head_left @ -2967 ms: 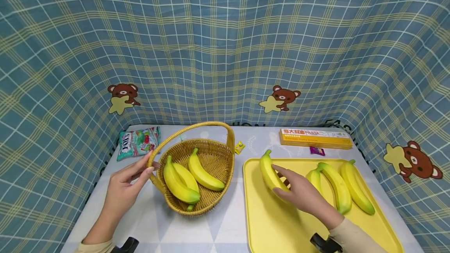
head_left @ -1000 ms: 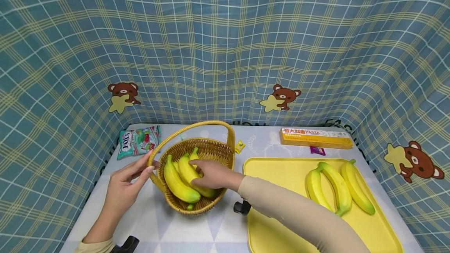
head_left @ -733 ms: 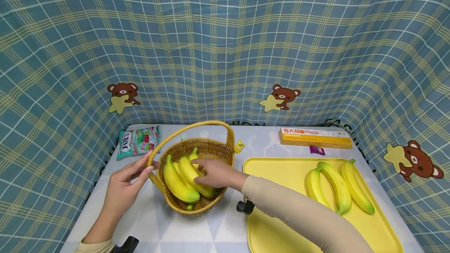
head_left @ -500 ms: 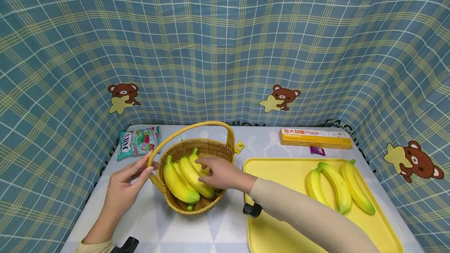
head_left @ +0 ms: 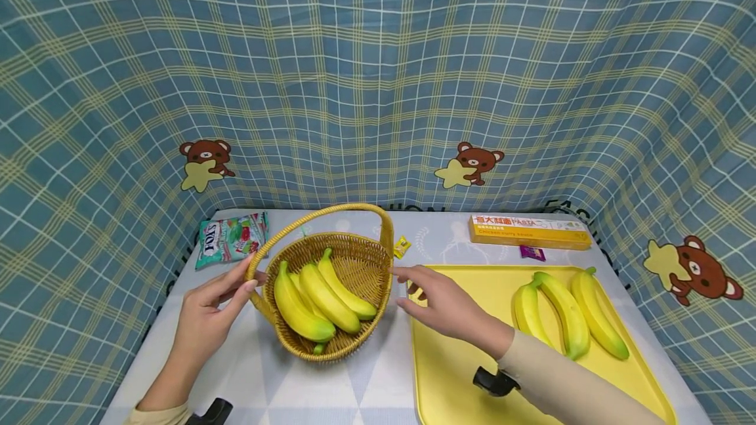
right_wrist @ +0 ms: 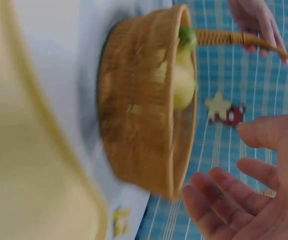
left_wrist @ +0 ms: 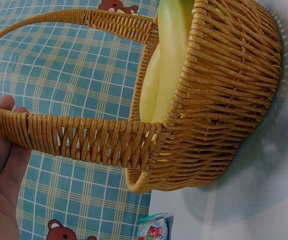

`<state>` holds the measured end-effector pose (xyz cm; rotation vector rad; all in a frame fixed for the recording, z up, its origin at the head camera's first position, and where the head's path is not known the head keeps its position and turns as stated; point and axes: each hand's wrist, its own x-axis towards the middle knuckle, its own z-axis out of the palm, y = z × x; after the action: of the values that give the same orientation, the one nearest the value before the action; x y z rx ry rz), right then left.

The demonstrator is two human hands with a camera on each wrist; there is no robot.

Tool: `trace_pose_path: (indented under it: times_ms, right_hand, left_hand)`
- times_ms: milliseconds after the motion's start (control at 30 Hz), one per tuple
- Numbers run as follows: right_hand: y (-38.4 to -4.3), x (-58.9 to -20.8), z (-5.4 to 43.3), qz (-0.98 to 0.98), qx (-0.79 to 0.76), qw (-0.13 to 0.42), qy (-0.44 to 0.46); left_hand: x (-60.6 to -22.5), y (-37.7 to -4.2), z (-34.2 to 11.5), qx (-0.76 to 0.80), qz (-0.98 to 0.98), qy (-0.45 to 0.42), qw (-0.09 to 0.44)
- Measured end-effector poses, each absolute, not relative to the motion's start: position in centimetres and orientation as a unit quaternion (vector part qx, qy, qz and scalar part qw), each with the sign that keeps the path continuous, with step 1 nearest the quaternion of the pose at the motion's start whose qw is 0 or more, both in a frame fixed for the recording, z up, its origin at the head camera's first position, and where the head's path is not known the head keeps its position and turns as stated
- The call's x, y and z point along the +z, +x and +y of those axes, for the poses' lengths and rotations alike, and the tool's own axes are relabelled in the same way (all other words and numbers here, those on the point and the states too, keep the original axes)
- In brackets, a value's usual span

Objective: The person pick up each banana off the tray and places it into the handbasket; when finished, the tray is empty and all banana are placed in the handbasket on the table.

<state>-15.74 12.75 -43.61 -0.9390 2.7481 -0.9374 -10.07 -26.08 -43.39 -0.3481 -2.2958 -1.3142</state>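
Note:
My left hand (head_left: pixel 209 310) grips the left side of the handle (left_wrist: pixel 84 137) of a woven wicker basket (head_left: pixel 369 267), thumb on the near side and fingers behind. Inside the basket several bananas (head_left: pixel 329 298) lie side by side, stems pointing away from me. My right hand (head_left: pixel 445 300) is just right of the basket, over the left edge of the yellow tray (head_left: pixel 455 372), its fingers spread and holding nothing. In the right wrist view that palm faces the basket's side. On the tray's right half lie three more bananas (head_left: pixel 558 313), two of them meeting at their stems.
A teal candy bag (head_left: pixel 231 239) lies behind my left hand. Behind the tray are a pasta box (head_left: pixel 530 233) and a small purple wrapped sweet (head_left: pixel 533 253). A yellow wrapped sweet (head_left: pixel 402 247) lies right behind the basket. Plaid cloth (head_left: pixel 354 84) hangs around the table.
My right hand carried a banana from the tray into the basket, let go of it and moved back right, out over the tray's edge. My left hand stays on the handle.

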Motion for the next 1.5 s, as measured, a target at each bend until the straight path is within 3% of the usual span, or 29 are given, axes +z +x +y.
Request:
trace_pose_path:
  times_ms: [333, 700, 967, 1300, 1500]
  right_hand:
    - [-15.5, -45.6, 22.4, 0.951, -0.252, 0.018, -0.177]
    - [-14.8, -47.9, 29.9, 0.98, -0.187, 0.053, -0.054]
    - [-14.5, -48.6, 31.3, 0.979, -0.155, 0.131, -0.013]
    - [-14.3, -48.9, 30.7, 0.979, -0.162, 0.117, -0.029]
    - [-14.3, -47.1, 28.6, 0.967, -0.226, 0.098, -0.071]
  left_hand:
    - [-43.5, -10.1, -26.4, -0.484, -0.829, -0.137, 0.242]
    - [-43.2, -10.0, -26.2, -0.474, -0.839, -0.126, 0.237]
    - [-43.3, -10.0, -26.1, -0.475, -0.837, -0.127, 0.24]
    - [-43.6, -10.2, -26.1, -0.478, -0.831, -0.141, 0.245]
    - [-43.5, -10.2, -26.2, -0.473, -0.834, -0.142, 0.247]
